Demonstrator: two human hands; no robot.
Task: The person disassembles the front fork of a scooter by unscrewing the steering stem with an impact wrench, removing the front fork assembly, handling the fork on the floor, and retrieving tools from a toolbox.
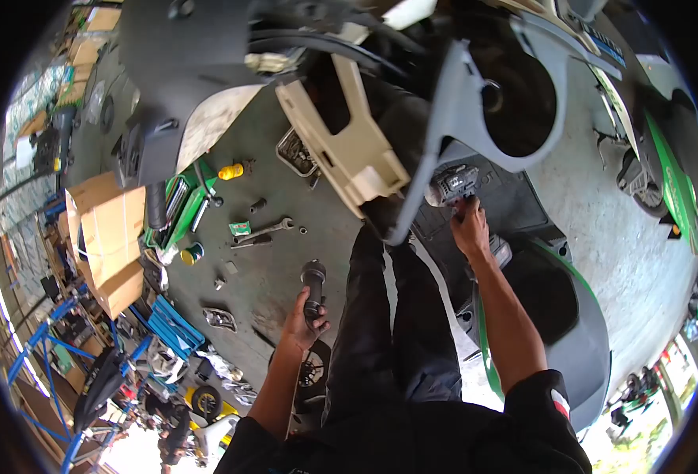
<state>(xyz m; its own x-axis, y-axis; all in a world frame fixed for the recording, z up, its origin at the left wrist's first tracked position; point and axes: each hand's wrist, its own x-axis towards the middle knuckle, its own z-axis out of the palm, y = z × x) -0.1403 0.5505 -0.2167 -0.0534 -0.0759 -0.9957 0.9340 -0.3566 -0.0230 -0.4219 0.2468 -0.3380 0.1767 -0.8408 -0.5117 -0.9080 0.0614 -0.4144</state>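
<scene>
My left hand is closed around a black flashlight-like cylinder, its wider end pointing away from me, above the floor left of my legs. With fingers wrapped round its handle, my right hand holds a cordless power driver over the scooter's dark footboard. The driver's front end lies near a grey plastic panel, partly behind it; I cannot tell whether they touch. Beside that panel is a beige plastic frame piece.
On the floor at left lie a wrench, a yellow bottle, a green box and a metal tray. A cardboard box and a green toolbox stand farther left. The scooter seat is at right.
</scene>
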